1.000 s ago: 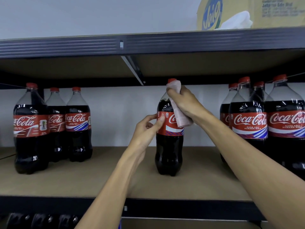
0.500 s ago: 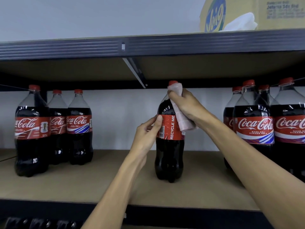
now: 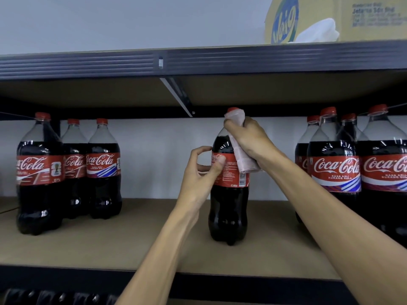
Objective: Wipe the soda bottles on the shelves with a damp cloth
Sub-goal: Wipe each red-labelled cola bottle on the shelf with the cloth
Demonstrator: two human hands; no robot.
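Left hand (image 3: 199,170): raised at the end of a forearm slanting up from the bottom edge, palm turned to the right. Presses the thumb on the front of the red label and reaches a lower finger round the left side of the middle bottle (image 3: 229,208), pinching it lightly. Keeps the index finger curled just clear of the plastic.

Right hand (image 3: 248,137): stretched in from the lower right, back of the hand toward the camera, fingers curled round a pale cloth (image 3: 240,153). Clamps the cloth against the bottle's neck and shoulder, just under the red cap. Lets a loose end hang over the label's upper right.

Middle bottle: stands alone on the brown shelf board (image 3: 132,243), long axis vertical, cap pointing straight up toward the upper shelf (image 3: 220,62). Shows barcode and fine print to the camera. Sits between three bottles on the left (image 3: 70,172) and a cluster of bottles on the right (image 3: 337,172), well apart from both.

Above: yellow cardboard box (image 3: 319,18) on the upper shelf.
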